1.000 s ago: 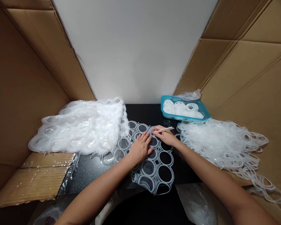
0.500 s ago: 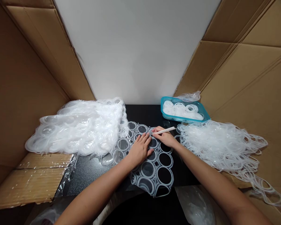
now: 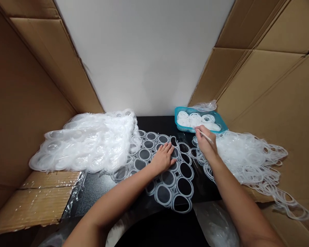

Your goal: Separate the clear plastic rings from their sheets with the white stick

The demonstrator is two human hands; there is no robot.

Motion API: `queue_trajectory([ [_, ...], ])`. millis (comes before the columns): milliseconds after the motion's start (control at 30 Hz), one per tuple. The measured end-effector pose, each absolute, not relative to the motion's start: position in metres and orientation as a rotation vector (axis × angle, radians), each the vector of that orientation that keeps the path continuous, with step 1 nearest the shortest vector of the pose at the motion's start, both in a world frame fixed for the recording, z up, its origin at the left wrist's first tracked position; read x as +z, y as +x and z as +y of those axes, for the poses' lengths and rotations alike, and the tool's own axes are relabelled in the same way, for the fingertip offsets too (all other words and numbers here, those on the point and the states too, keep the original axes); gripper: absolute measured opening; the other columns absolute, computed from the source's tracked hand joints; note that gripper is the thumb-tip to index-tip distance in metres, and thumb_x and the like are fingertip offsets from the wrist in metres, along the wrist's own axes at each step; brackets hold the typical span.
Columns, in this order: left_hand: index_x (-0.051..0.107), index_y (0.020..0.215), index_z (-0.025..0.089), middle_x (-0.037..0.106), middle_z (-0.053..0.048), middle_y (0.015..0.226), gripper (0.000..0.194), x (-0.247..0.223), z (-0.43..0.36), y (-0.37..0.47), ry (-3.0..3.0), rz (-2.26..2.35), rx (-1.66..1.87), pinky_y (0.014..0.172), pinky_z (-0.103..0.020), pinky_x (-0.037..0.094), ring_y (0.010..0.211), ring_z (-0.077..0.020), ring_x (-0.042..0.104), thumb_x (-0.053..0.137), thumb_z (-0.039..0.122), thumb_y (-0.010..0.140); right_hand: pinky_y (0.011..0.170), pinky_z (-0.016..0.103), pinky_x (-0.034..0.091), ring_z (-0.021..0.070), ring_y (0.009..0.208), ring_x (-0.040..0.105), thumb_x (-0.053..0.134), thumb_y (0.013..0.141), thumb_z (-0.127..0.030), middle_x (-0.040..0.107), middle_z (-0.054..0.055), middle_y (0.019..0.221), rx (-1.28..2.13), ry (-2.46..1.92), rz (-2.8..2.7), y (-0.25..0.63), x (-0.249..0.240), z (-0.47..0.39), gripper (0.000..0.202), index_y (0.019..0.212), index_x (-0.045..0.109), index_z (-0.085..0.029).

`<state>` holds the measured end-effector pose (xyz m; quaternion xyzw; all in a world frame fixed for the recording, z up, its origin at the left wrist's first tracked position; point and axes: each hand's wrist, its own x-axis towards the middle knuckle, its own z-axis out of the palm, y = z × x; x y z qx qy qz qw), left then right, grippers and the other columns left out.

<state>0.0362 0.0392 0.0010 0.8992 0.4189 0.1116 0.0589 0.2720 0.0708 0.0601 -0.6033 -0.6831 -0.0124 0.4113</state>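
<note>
My left hand point(image 3: 162, 158) lies flat, fingers spread, on a translucent sheet of joined ring outlines point(image 3: 167, 197). Black tabletop shows through many of the round openings. My right hand point(image 3: 206, 142) pinches a slim white stick-like tool point(image 3: 207, 136), its exact kind unclear. The fingertips are at the front rim of a turquoise plastic tray point(image 3: 183, 129); whether they also hold a small piece is too small to tell. Inside the tray lie white round pieces point(image 3: 208, 118) in loose piles.
A thick stack of white ring-patterned sheets point(image 3: 87, 144) stands at the left, partly on cardboard point(image 3: 36, 199). Tangled ring-shaped film point(image 3: 242, 157) is heaped at the right. Clear plastic point(image 3: 204, 106) lies behind the tray. Cardboard walls point(image 3: 270, 89) flank the black table point(image 3: 154, 120).
My right hand has moved from the sheet, beside the left hand, up and right to the tray with the white tool. The sheet's right edge has shifted slightly; my left hand stays on it.
</note>
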Motion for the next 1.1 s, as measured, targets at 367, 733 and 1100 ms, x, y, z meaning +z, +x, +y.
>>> queue_trajectory([
  [367,0.050,0.139,0.013,0.045,-0.015,0.152,0.052,0.010,0.001,0.019,2.731,1.213,0.376,0.117,-0.048,0.032,0.144,-0.0321,0.037,0.057,0.041,0.096,0.091,0.043,0.047,0.0259,0.095,0.059,0.034,0.100,-0.029,0.065,0.011,0.099,0.449,-1.027,-2.478,0.229,0.027,0.048,0.029,0.095,0.061,-0.022],
  [733,0.047,0.145,0.020,0.037,-0.009,0.158,0.053,0.003,-0.003,0.014,2.715,1.202,0.403,0.119,-0.051,0.028,0.148,-0.0340,0.027,0.054,0.043,0.098,0.095,0.038,0.042,0.0222,0.102,0.059,0.052,0.090,-0.039,0.064,0.005,0.105,1.003,-1.317,-2.000,0.232,0.025,0.047,0.020,0.078,0.055,-0.023],
  [1100,0.048,0.144,0.019,0.038,-0.008,0.157,0.052,-0.001,-0.004,0.014,2.733,1.203,0.433,0.119,-0.051,0.028,0.148,-0.0336,0.028,0.052,0.044,0.099,0.095,0.039,0.043,0.0220,0.101,0.058,0.052,0.092,-0.036,0.062,0.005,0.105,0.939,-1.261,-2.057,0.232,0.024,0.045,0.020,0.077,0.054,-0.022],
])
